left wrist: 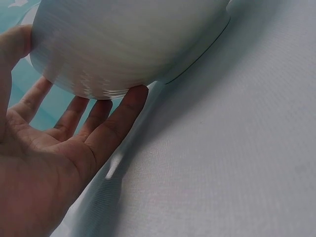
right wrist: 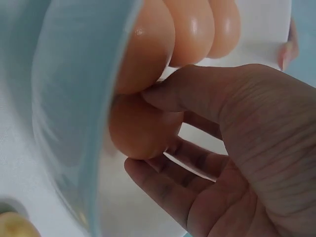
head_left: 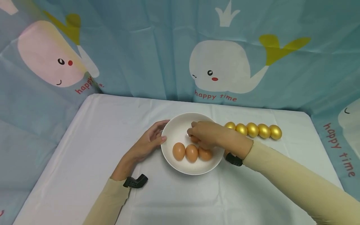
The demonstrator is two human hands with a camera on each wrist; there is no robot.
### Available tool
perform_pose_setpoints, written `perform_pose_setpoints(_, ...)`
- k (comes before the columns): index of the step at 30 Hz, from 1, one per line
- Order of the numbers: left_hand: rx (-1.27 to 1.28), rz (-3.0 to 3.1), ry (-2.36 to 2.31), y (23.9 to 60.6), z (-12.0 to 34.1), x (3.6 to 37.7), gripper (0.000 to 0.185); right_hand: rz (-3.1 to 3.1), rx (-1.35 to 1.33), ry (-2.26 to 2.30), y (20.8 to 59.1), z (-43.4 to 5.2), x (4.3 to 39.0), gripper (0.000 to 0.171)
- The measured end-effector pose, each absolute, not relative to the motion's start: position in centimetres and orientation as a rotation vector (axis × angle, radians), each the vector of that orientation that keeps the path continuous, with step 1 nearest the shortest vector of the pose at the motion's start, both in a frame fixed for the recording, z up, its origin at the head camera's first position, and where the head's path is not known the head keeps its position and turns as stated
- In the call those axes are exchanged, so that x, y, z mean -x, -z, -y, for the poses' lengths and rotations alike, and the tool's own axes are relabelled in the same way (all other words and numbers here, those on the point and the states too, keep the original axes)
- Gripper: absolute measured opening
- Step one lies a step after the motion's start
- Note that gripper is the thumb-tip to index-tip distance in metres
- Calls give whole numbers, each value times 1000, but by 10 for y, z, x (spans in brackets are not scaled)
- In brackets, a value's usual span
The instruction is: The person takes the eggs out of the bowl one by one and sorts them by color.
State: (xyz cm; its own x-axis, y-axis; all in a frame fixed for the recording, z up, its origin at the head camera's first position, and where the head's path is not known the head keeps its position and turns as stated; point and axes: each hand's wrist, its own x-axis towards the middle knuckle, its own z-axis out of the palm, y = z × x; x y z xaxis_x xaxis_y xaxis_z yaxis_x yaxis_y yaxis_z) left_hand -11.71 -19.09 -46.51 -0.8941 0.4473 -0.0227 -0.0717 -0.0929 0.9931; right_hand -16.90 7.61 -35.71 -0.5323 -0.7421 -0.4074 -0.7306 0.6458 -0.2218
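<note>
A white bowl (head_left: 176, 127) stands mid-table with three brown eggs (head_left: 192, 152) in a row along its near side. My right hand (head_left: 203, 134) reaches into the bowl and grips a fourth brown egg (right wrist: 140, 126) between thumb and fingers, just behind the row. My left hand (head_left: 149, 142) rests against the bowl's left outer wall (left wrist: 128, 39), fingers straight and touching its base, thumb on the rim.
A row of several golden eggs (head_left: 253, 129) lies on the white tablecloth (head_left: 98, 131) right of the bowl, behind my right forearm. A blue whale-print curtain (head_left: 225, 62) hangs behind and beside the table.
</note>
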Motion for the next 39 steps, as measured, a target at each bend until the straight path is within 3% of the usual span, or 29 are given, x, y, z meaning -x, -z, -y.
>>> perform_pose_setpoints(12, -402, -1848, -2057, 468, 195, 114, 63, -2471, 1141, 220, 353, -82, 164, 28)
perform_pose_setpoints(26, -401, -1853, -2053, 470, 189, 118, 63, -2667, 859, 937, 340, -152, 131, 36)
perform_pose_setpoints(39, -385, -1843, -2067, 469, 191, 115, 63, -2933, 593, 1134, 356, -204, 100, 41)
